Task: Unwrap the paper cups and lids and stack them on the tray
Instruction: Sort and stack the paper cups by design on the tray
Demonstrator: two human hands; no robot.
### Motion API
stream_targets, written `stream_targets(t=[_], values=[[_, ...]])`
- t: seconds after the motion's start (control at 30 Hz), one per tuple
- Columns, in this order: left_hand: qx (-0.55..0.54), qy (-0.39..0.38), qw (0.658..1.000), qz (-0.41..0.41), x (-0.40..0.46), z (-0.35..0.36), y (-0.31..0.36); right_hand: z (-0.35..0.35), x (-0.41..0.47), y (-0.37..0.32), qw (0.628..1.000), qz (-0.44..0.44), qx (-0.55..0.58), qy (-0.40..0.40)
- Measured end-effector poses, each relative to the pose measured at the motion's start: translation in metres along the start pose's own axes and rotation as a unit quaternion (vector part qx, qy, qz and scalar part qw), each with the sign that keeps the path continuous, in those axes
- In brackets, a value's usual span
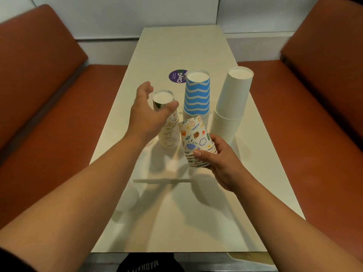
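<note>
Right hand (pixel 222 160) is gripping a short stack of doodle-print cups (pixel 194 142); left hand (pixel 147 112), fingers spread, is reaching over the taller matching stack (pixel 168 122) just beyond, likely steadying it for joining.

Left hand (pixel 146 116) hides cup stack (pixel 169 132)
</note>
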State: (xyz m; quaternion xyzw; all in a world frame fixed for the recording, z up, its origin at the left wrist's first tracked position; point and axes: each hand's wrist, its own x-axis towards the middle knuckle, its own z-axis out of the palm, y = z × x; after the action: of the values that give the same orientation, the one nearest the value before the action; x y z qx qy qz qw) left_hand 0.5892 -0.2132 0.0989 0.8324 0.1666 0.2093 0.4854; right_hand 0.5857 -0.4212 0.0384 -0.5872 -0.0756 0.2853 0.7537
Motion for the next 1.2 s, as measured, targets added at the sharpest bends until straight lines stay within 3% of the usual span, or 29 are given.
stream_targets(t=[0.13, 0.27, 0.33, 0.6, 0.83, 1.0, 1.2], values=[[-0.099, 0.116, 0.988, 0.031, -0.05, 0.011, 0.006, 0.004, -0.001, -0.002, 1.0, -0.004, 0.016, 0.003], [-0.265, -0.009, 0.957, -0.115, -0.079, 0.026, 0.015, 0.009, -0.001, -0.002, 1.0, -0.011, 0.022, -0.01], [-0.299, -0.068, 0.94, -0.151, -0.08, 0.025, 0.015, 0.009, -0.001, -0.002, 1.0, -0.016, 0.01, -0.017], [-0.287, -0.062, 0.947, -0.129, -0.075, 0.021, 0.016, 0.007, -0.001, -0.003, 0.999, -0.036, -0.011, -0.014], [-0.293, -0.001, 0.955, -0.055, -0.046, 0.007, 0.03, 0.004, 0.0, -0.003, 0.999, -0.032, -0.013, -0.006], [-0.127, 0.052, 0.986, 0.097, 0.007, -0.027, 0.046, 0.003, 0.0, 0.0, 1.0, -0.015, -0.02, -0.003], [-0.016, 0.042, 0.995, 0.093, 0.027, -0.023, 0.031, 0.004, 0.001, 0.0, 0.999, -0.018, -0.029, 0.006]])
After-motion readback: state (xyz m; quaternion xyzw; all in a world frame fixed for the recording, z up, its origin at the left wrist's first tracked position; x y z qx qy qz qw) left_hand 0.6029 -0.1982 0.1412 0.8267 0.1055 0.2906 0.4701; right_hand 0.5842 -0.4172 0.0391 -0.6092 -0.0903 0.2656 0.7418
